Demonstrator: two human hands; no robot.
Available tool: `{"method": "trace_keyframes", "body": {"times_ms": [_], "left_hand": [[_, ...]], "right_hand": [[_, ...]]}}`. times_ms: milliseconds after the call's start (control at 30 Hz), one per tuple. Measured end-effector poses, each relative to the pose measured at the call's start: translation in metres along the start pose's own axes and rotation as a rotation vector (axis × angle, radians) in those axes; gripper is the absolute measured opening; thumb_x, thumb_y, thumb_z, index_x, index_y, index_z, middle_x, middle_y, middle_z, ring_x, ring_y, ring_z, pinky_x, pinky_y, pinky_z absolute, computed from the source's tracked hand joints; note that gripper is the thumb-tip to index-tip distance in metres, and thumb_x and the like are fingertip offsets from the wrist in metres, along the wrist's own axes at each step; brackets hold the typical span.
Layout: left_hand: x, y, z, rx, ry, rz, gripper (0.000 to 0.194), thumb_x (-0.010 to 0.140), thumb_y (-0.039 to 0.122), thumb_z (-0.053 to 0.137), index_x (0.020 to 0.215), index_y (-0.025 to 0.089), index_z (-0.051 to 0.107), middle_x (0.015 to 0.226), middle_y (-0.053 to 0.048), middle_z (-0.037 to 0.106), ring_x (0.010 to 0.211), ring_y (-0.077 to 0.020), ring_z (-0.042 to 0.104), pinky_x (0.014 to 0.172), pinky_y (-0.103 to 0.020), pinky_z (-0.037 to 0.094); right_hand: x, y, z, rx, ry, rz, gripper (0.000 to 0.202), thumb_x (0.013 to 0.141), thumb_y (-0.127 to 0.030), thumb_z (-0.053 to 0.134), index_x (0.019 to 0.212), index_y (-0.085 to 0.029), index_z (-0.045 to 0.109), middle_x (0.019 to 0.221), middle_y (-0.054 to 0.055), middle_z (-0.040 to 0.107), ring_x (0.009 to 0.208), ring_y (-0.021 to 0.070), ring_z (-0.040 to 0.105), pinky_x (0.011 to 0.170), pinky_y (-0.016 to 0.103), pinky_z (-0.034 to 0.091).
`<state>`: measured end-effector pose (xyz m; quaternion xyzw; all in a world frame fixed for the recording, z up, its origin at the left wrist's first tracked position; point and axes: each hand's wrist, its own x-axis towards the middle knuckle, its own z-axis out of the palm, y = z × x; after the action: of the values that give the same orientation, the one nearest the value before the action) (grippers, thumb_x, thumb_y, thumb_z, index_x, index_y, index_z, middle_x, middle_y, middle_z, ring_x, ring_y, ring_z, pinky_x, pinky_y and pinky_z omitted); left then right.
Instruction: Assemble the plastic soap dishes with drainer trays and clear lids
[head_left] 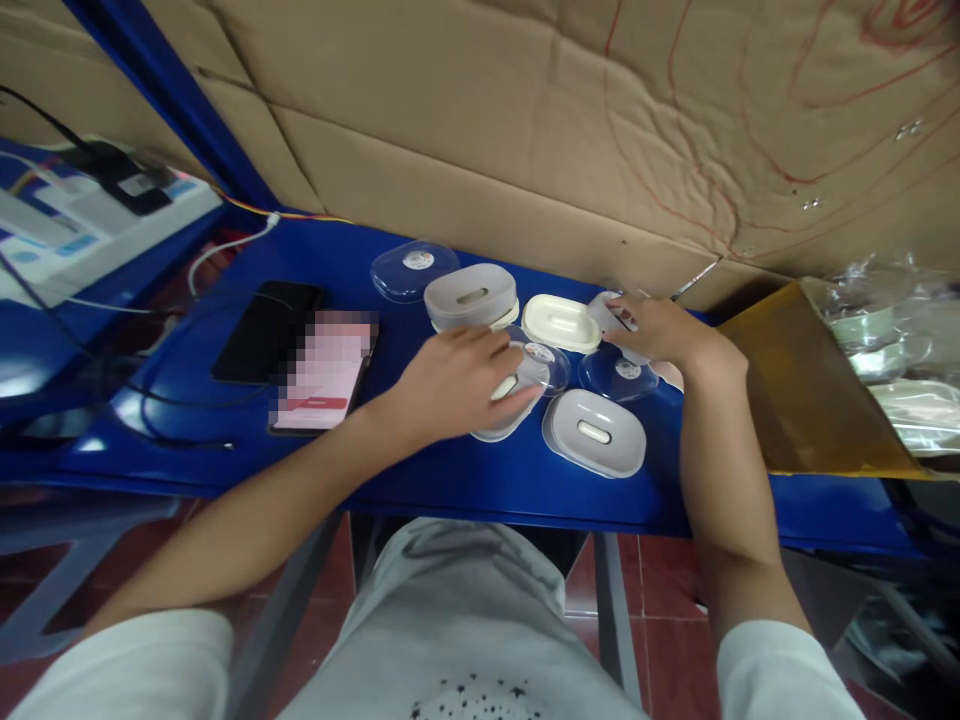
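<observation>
My left hand [454,385] is closed over a grey-and-cream oval soap dish [495,432], its fingers across the far side and its thumb along the near side. The palm hides part of that dish. Gripped in my right hand [649,328] is a grey slotted soap tray [604,310], tilted beside a cream oval base [561,322]. A clear lid with a round label [551,368] lies between the hands, partly behind the left thumb. Another clear lid [611,378] rests below my right hand. Nearer me sits a soap dish with its grey tray in place [595,434].
Another grey-topped soap dish [472,295] and a clear lid [409,272] are at the back. Two phones [262,335] [326,370] lie left. An open carton [795,390] with wrapped dishes stands right. Cables and a power strip [180,200] occupy the far left.
</observation>
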<state>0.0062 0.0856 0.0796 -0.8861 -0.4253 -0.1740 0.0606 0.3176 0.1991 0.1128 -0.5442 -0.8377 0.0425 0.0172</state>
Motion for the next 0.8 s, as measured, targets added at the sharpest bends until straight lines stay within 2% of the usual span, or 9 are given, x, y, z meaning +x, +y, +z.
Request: {"method": "trace_keyframes", "body": {"times_ms": [100,200,267,333,400,500,600,800], "left_hand": [[-0.008,0.022,-0.001,0.065,-0.080,0.090,0.052,0.101,0.065,0.066,0.103,0.014,0.075,0.103,-0.015,0.076,0.099,-0.0330,0.073,0.079,-0.041,0.053],[-0.012,0.034,0.003,0.103,-0.169,0.101,0.043,0.096,0.054,0.077,0.107,0.012,0.074,0.102,-0.016,0.075,0.098,-0.0336,0.073,0.078,-0.041,0.052],[-0.013,0.035,0.006,0.096,-0.196,0.087,0.032,0.096,0.043,0.078,0.105,0.012,0.073,0.101,-0.016,0.075,0.095,-0.0323,0.073,0.077,-0.041,0.052],[-0.012,0.033,0.008,0.068,-0.191,0.066,0.023,0.098,0.036,0.074,0.102,0.013,0.073,0.101,-0.015,0.075,0.093,-0.0310,0.074,0.078,-0.041,0.053],[-0.012,0.030,0.009,0.039,-0.159,0.039,0.017,0.098,0.029,0.069,0.102,0.013,0.074,0.102,-0.014,0.076,0.094,-0.0310,0.075,0.080,-0.042,0.054],[-0.010,0.024,0.009,0.001,-0.098,-0.004,0.019,0.098,0.024,0.062,0.107,0.013,0.075,0.102,-0.014,0.079,0.096,-0.0315,0.076,0.086,-0.044,0.056],[-0.006,0.017,0.007,-0.014,-0.063,-0.048,0.023,0.100,0.024,0.056,0.111,0.015,0.075,0.101,-0.013,0.081,0.096,-0.0315,0.077,0.089,-0.045,0.055],[0.000,0.005,0.006,0.022,0.035,-0.114,0.029,0.104,0.025,0.049,0.109,0.016,0.076,0.101,-0.013,0.081,0.100,-0.0337,0.076,0.091,-0.048,0.053]], "right_hand": [[-0.032,-0.020,-0.017,0.034,-0.022,-0.015,0.036,0.099,-0.046,0.069,0.128,-0.025,0.076,0.112,0.010,0.082,0.100,0.0332,0.079,0.090,0.044,0.062],[-0.086,-0.053,-0.017,0.145,-0.076,-0.129,0.037,0.107,-0.056,0.056,0.124,-0.030,0.077,0.112,0.008,0.082,0.100,0.0319,0.079,0.089,0.046,0.062],[-0.123,-0.074,0.001,0.123,-0.121,-0.171,0.043,0.107,-0.059,0.055,0.138,-0.034,0.071,0.127,0.009,0.079,0.111,0.0356,0.077,0.095,0.054,0.062],[-0.151,-0.089,0.026,0.045,-0.035,-0.130,0.053,0.104,-0.060,0.060,0.146,-0.028,0.066,0.139,0.017,0.073,0.123,0.0434,0.072,0.094,0.062,0.062],[-0.166,-0.097,0.046,0.004,0.029,-0.095,0.052,0.105,-0.051,0.062,0.151,-0.026,0.062,0.143,0.020,0.070,0.127,0.0446,0.070,0.096,0.066,0.062],[-0.169,-0.099,0.054,0.049,0.051,-0.124,0.046,0.109,-0.039,0.056,0.155,-0.030,0.058,0.143,0.016,0.071,0.129,0.0393,0.070,0.102,0.063,0.061],[-0.160,-0.095,0.043,0.115,0.063,-0.160,0.042,0.112,-0.040,0.050,0.153,-0.035,0.060,0.140,0.011,0.074,0.127,0.0358,0.072,0.104,0.061,0.059],[-0.131,-0.085,0.026,0.171,0.159,-0.155,0.037,0.114,-0.044,0.046,0.139,-0.032,0.070,0.126,0.009,0.081,0.118,0.0329,0.076,0.100,0.053,0.058]]}}
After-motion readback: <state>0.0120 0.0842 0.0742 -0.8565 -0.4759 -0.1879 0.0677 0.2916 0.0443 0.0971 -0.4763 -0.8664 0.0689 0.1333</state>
